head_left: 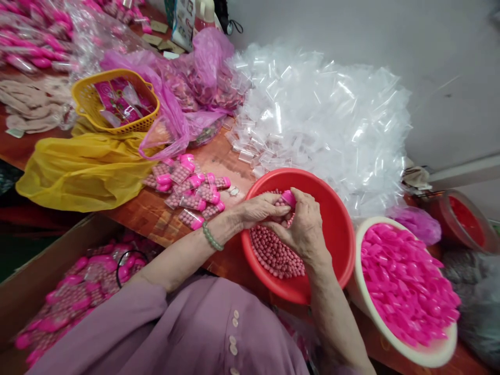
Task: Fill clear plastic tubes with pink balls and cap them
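Over the red basin [339, 229] my two hands meet at a small clear tube of pink beads [282, 202]. My left hand [260, 209] is closed around the tube, its fingers hiding much of it. My right hand [307, 224] grips the bright pink cap [289, 198] at the tube's upper end. Loose pink beads [275, 250] lie in the basin below. To the left, a small heap of capped bead tubes [191, 192] rests on the table. On the right stands a cream tub [425, 357] full of bright pink caps [406, 281].
A large pile of clear plastic tubes [320, 120] fills the back against the wall. At the left are a yellow basket [117, 125], a yellow bag [86, 172] and pink plastic bags [211, 62]. A box [47, 250] of filled tubes sits beside me, below the table edge.
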